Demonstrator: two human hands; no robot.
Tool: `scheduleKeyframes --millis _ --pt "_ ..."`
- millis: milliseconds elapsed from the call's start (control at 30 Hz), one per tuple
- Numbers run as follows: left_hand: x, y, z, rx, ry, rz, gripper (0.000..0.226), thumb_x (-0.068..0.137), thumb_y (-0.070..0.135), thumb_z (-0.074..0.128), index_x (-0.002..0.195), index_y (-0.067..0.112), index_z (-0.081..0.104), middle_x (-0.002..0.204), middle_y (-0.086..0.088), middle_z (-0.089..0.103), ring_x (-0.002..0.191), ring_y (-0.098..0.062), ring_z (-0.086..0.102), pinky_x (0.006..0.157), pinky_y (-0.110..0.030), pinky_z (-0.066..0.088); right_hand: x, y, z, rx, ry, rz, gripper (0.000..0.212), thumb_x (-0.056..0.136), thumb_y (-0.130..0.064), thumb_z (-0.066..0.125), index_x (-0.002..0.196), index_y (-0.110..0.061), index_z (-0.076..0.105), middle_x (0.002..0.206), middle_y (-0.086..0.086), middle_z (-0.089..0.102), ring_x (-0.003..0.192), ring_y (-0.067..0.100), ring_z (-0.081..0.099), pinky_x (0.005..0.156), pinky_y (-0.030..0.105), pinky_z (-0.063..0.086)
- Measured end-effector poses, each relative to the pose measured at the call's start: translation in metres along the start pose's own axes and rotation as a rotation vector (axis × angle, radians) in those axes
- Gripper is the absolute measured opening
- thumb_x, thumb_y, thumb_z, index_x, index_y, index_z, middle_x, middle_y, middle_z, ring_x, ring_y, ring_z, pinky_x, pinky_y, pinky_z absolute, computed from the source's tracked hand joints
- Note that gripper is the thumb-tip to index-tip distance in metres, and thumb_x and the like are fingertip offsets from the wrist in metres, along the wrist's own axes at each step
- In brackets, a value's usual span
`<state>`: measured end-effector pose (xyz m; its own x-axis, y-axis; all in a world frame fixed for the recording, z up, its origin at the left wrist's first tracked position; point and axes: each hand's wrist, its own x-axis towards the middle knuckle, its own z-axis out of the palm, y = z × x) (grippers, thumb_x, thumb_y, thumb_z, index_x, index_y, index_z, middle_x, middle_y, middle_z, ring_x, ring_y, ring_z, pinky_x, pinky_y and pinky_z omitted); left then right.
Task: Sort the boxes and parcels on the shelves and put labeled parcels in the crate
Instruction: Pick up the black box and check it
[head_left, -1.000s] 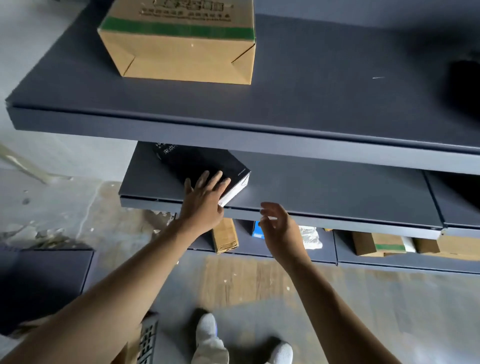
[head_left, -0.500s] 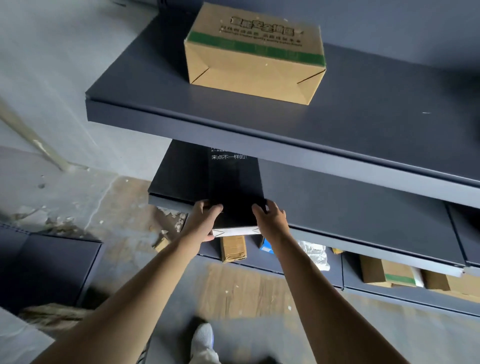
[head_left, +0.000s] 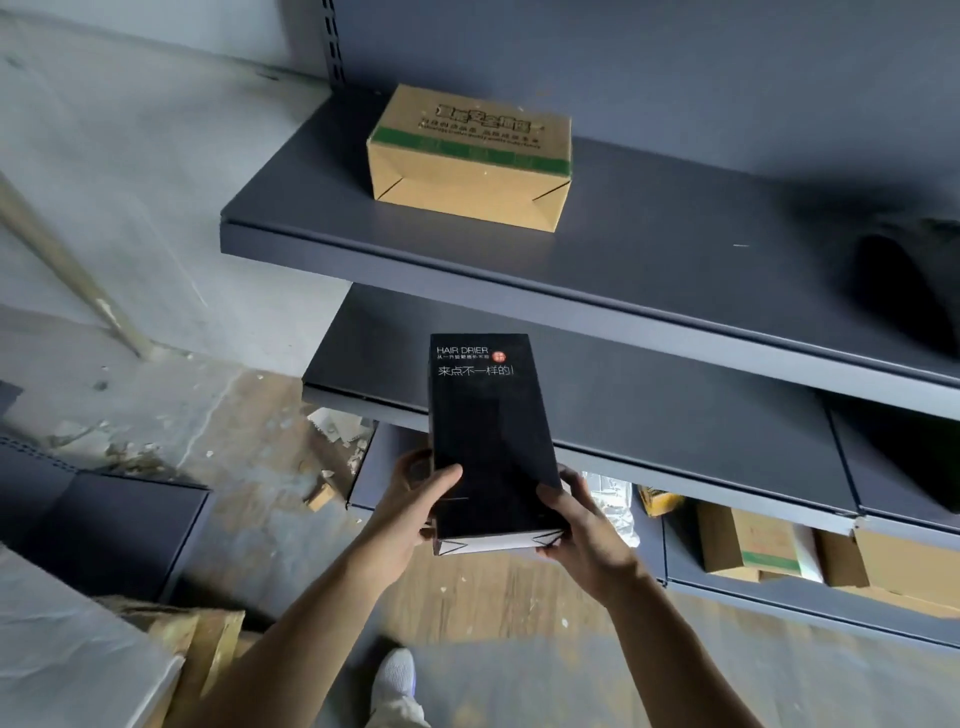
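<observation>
Your left hand (head_left: 415, 506) and right hand (head_left: 582, 525) grip the black hair-drier box (head_left: 488, 441) at frame center, fingers curled around its sides.

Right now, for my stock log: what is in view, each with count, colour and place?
hair drier box: one, black, held before the middle shelf
cardboard box: one, tan with green band, top shelf
shelves: three tiers, dark grey
cardboard boxes: several, tan, bottom shelf, right
wrapped parcel: one, whitish, bottom shelf
dark object: one, black, top shelf, right
shoe: one, white, floor
left hand: grips box's left side
right hand: grips box's right lower corner
</observation>
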<state>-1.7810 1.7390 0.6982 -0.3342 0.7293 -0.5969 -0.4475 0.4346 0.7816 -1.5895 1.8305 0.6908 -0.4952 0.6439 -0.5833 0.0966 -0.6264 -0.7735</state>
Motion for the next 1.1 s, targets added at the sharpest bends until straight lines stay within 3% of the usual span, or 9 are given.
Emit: scheduleKeyframes --millis 167,267,367,467,600,800,933,1033,1100 --pt "-0.048 -0.004 0.036 -0.057 0.007 0.054 0.04 0.091 0.019 0.068 0.125 0.032 0.051 0.116 -0.001 0.07 0.102 -0.016 0.069 0.083 -0.039 0.056 -0.046 -0.006 -0.031 -0.107 -0.086 -0.043 0.036 0.094 -0.027 0.064 0.128 -0.034 0.053 0.114 0.004 0.072 0.107 0.023 0.067 0.099 0.059 0.046" --pt "-0.08 -0.014 0.055 -0.077 0.023 0.087 0.045 0.088 0.016 0.07 0.127 0.03 0.051 0.118 -0.003 0.069 0.103 -0.019 0.068 0.095 -0.048 0.051 -0.07 -0.013 -0.047 -0.102 -0.098 -0.072 0.038 0.097 -0.025 0.059 0.132 -0.036 0.05 0.121 0.008 0.07 0.109 0.025 0.067 0.096 0.055 0.05" --pt "-0.11 -0.024 0.07 -0.087 0.007 0.17 0.063 0.075 0.018 0.078 0.13 0.029 0.05 0.122 -0.002 0.069 0.107 -0.02 0.068 0.1 -0.051 0.047 -0.09 -0.017 -0.057 -0.059 -0.163 -0.14 0.05 0.089 -0.028 0.065 0.136 -0.033 0.048 0.127 0.006 0.067 0.117 0.028 0.064 0.088 0.046 0.053" --pt "-0.136 -0.03 0.081 -0.078 0.031 0.248 0.065 0.069 0.024 0.077 0.128 0.03 0.05 0.123 -0.001 0.069 0.107 -0.019 0.068 0.089 -0.04 0.053 -0.109 -0.022 -0.063 -0.032 -0.242 -0.203 0.067 0.082 -0.034 0.078 0.141 -0.029 0.047 0.129 0.005 0.066 0.118 0.025 0.063 0.09 0.038 0.054" --pt "-0.161 -0.031 0.092 0.142 0.117 0.396 0.067 0.069 0.028 0.071 0.132 0.032 0.05 0.124 0.007 0.066 0.11 -0.007 0.065 0.088 -0.026 0.051 -0.128 -0.023 -0.068 -0.011 -0.234 -0.292 0.1 0.052 -0.046 0.093 0.14 -0.029 0.049 0.118 0.007 0.071 0.111 0.024 0.067 0.088 0.032 0.054" --pt "-0.167 -0.017 0.097 0.562 0.365 0.623 0.073 0.081 0.013 0.073 0.145 0.024 0.04 0.133 0.003 0.048 0.118 -0.017 0.056 0.101 -0.044 0.049 -0.145 -0.033 -0.055 -0.122 -0.222 -0.45 0.078 0.062 -0.054 0.088 0.13 -0.03 0.06 0.123 0.006 0.068 0.118 0.024 0.064 0.098 0.04 0.052" --pt "-0.176 0.005 0.101 0.645 0.249 0.611 0.083 0.078 0.039 0.076 0.146 0.033 0.03 0.137 0.013 0.037 0.126 -0.004 0.039 0.105 -0.025 0.036 -0.156 -0.043 -0.037 -0.161 -0.224 -0.486 0.066 0.072 -0.044 0.079 0.13 -0.04 0.048 0.124 -0.006 0.065 0.115 0.013 0.064 0.096 0.035 0.053" --pt "-0.179 0.024 0.097 0.53 0.159 0.532 0.079 0.059 0.072 0.072 0.129 0.055 0.039 0.13 0.016 0.055 0.125 -0.008 0.047 0.106 -0.038 0.042 -0.161 -0.05 -0.017 -0.23 -0.247 -0.513 0.055 0.082 -0.042 0.068 0.132 -0.037 0.046 0.124 -0.009 0.067 0.118 0.012 0.062 0.103 0.035 0.049" --pt "-0.179 0.033 0.092 0.412 0.113 0.476 0.065 0.058 0.072 0.072 0.116 0.055 0.048 0.118 0.016 0.065 0.116 -0.008 0.058 0.102 -0.043 0.047 -0.166 -0.054 -0.005 -0.234 -0.262 -0.526 0.047 0.093 -0.038 0.064 0.136 -0.034 0.046 0.125 -0.009 0.067 0.119 0.012 0.062 0.099 0.03 0.051"
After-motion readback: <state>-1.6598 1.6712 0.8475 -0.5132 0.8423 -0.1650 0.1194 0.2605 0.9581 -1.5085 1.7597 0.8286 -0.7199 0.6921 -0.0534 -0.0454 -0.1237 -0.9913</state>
